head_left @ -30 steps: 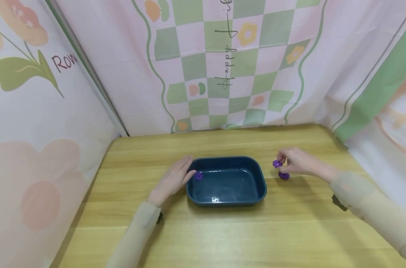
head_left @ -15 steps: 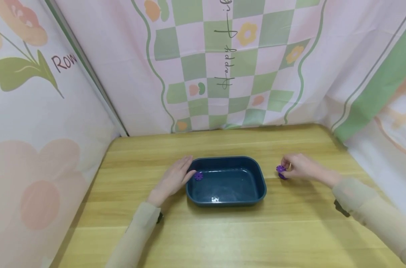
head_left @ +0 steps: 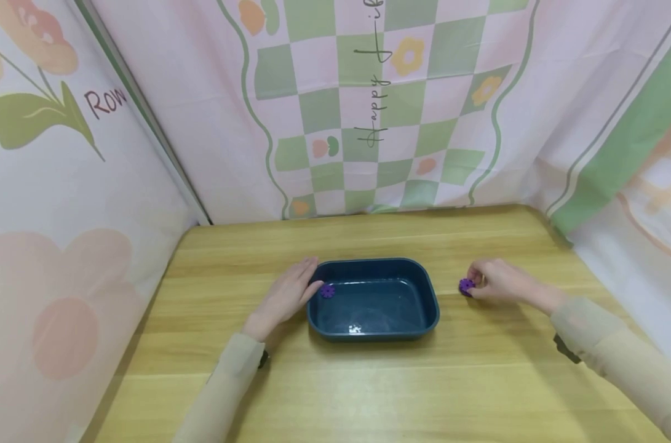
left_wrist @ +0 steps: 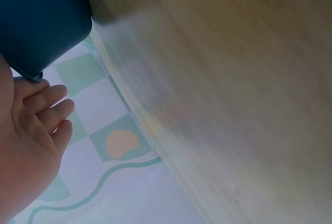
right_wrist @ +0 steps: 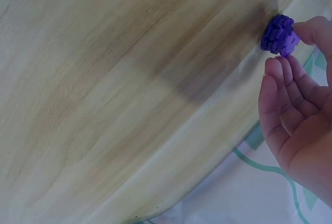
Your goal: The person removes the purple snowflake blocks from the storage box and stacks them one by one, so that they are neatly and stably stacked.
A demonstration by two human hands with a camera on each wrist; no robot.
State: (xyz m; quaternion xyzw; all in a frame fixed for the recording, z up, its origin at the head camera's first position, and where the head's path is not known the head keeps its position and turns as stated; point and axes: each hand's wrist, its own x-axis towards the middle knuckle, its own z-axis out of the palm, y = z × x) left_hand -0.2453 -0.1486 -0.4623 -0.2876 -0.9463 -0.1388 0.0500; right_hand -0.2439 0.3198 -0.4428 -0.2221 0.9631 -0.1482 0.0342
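A dark blue rectangular basin (head_left: 374, 335) stands mid-table, with one purple flower-shaped disc (head_left: 328, 291) inside at its left end. My left hand (head_left: 284, 298) rests against the basin's left rim, fingers extended and thumb over the edge. To the right of the basin, a small stack of purple flower-shaped discs (head_left: 466, 287) sits on the table. Thumb and fingertips of my right hand (head_left: 498, 282) pinch the top disc of that stack. In the right wrist view several layers of the disc stack (right_wrist: 277, 35) show; how many the fingers grip is unclear.
The wooden table (head_left: 368, 394) extends around the basin on all sides. A patterned curtain (head_left: 363, 111) hangs behind its far edge, and more printed cloth (head_left: 64, 215) closes off the left side.
My right hand has lowered a purple disc and moved slightly right, bringing it onto the purple disc piece on the table. The left hand and basin have stayed put.
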